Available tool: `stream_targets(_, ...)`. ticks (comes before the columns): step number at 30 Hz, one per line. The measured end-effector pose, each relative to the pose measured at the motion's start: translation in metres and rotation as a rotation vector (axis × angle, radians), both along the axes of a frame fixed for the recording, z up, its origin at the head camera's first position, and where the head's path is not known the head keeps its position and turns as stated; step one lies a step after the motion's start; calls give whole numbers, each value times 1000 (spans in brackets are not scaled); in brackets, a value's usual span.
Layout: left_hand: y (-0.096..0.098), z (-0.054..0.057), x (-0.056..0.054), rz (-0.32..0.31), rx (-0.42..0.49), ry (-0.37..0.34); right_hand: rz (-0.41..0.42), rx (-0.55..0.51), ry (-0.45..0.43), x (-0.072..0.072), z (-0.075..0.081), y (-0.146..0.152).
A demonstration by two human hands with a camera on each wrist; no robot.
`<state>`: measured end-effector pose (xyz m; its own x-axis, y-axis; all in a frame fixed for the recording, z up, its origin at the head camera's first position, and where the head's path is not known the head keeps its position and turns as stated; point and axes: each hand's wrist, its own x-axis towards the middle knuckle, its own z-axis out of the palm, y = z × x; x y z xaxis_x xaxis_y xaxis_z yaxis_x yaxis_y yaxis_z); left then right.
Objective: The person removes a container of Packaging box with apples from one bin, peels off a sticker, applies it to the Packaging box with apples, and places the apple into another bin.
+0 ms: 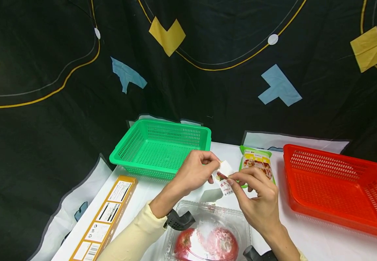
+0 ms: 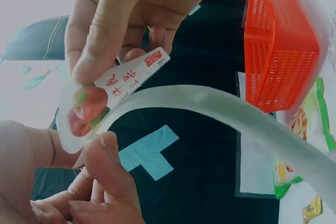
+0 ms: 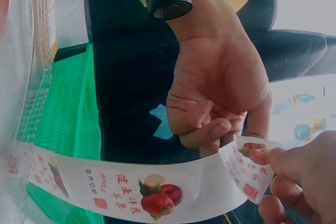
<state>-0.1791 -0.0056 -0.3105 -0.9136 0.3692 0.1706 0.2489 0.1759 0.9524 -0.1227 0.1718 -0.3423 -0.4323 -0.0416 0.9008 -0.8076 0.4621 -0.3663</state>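
Observation:
In front of me my left hand [image 1: 196, 170] pinches a white backing strip [image 3: 113, 184] printed with apple labels; the strip hangs down in a curve. My right hand [image 1: 257, 192] pinches an apple sticker [image 2: 86, 108] between thumb and fingers. The sticker stands partly lifted beside the strip; whether an edge still clings to it I cannot tell. Right below the hands, a clear plastic clamshell box [image 1: 245, 221] holds two red round fruits [image 1: 222, 243]. Its lid seems to lie over them, and its near end is cut off by the frame.
A green basket [image 1: 119, 159] stands at the back left, and a red basket [image 1: 293, 203] at the right. Between them lies a green-edged food packet [image 1: 257, 159]. A long orange box [image 1: 110, 214] lies along the left table edge. Behind hangs a dark curtain [image 1: 208, 94].

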Motion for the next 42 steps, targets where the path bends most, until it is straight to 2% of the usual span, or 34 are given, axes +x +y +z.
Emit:
stream_targets(11,-5,-2,-1,47,-8,-4,35,-39,35,10,17,-6)
stream_targets(20,-15,-7,-1,149,-45,41,17,-40,8,5,6,-2)
stream_targets(23,-22,-9,-1,187,-42,42,12,-40,1,7,7,-3)
stream_targets(29,-42,-19,0,247,1,30,-2,-32,-20,14,16,-7)
stream_targets(36,-65,-33,-2,339,-22,49,-11,-24,-36,14,9,-4)
stream_targets(42,-84,-44,-3,410,-55,13,-39,-17,-67,16,6,-2)
